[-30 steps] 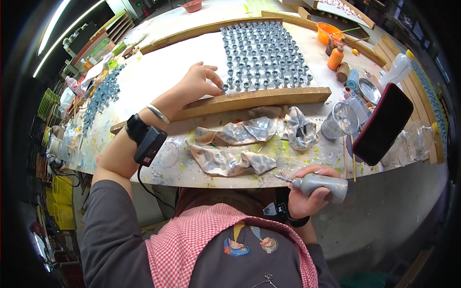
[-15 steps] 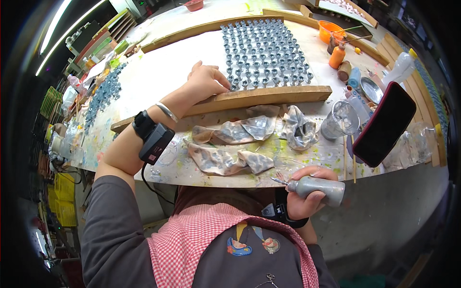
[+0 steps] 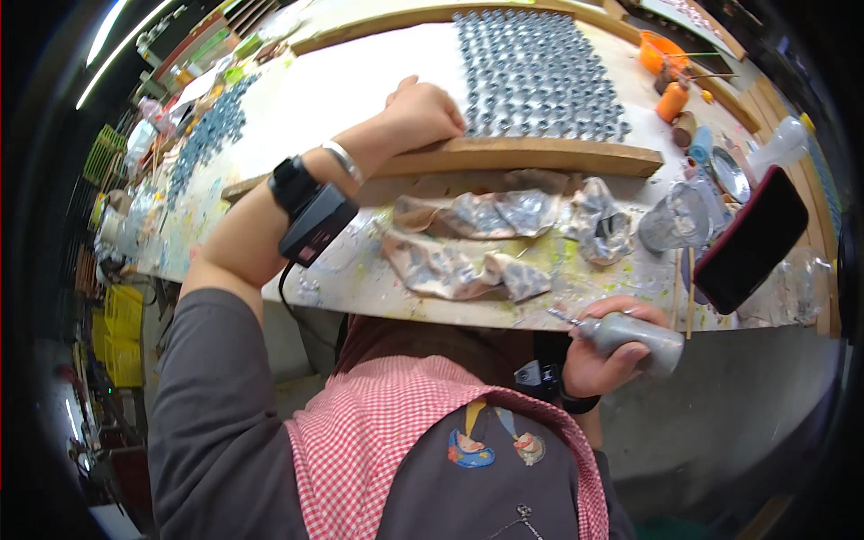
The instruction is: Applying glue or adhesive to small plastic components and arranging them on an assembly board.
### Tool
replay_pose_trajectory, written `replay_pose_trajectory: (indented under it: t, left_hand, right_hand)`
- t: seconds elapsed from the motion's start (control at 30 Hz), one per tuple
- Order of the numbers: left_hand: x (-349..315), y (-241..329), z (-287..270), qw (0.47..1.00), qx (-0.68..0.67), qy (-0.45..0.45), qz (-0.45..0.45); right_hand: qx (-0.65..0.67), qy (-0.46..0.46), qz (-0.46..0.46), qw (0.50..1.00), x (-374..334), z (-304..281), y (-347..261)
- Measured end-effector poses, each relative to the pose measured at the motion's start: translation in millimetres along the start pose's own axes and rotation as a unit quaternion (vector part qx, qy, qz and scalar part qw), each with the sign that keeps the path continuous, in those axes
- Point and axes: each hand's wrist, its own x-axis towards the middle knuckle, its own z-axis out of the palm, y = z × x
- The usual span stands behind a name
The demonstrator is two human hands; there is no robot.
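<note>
My left hand (image 3: 423, 115) is closed at the near left corner of a block of small dark blue-grey cup-shaped pieces (image 3: 540, 76), standing in close rows on a white sheet (image 3: 378, 67). Its fingertips are turned away, so anything pinched in them is hidden. A wooden strip (image 3: 531, 157) runs just below that hand, along the near side of the rows. Over the table's front edge, my right hand (image 3: 589, 371) is wrapped around a grey squeeze bottle (image 3: 641, 340). The bottle lies tilted nearly level, its thin metal nozzle pointing left.
Paint-stained cloths (image 3: 477, 214) lie between the strip and the front edge. To the right stand a clear plastic cup (image 3: 673, 218), a phone (image 3: 754, 238), an orange bottle (image 3: 672, 99) and an orange bowl (image 3: 661, 52). Loose blue-grey pieces (image 3: 211, 126) lie at the left.
The whole view has shifted, so the table appears farther up and right. My left hand stays by the corner of the rows, its fingers more curled. The right hand keeps hold of the squeeze bottle.
</note>
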Motion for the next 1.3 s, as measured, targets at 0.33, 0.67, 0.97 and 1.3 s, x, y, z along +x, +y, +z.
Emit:
replay_pose_trajectory:
  t: [0.33,0.67,0.97,1.3]
  left_hand:
    - [-119.4,5.0,-89.2,1.000,0.016,0.025,-0.001]
    - [-200.7,-39.3,-49.9,0.959,0.200,0.191,-0.064]
    - [-199.9,-44.1,-35.6,0.973,0.062,0.223,0.011]
    - [-198.3,-10.9,-36.5,0.974,-0.116,0.191,0.031]
  right_hand:
    - [0.001,-0.012,0.022,1.000,1.0,-0.5,2.1]
    - [-0.020,-0.014,0.035,0.999,-5.3,23.7,-11.6]
    - [-0.033,-0.039,0.029,0.998,-21.3,45.1,-9.0]
    - [-0.036,-0.042,0.017,0.998,-34.8,58.2,-0.4]
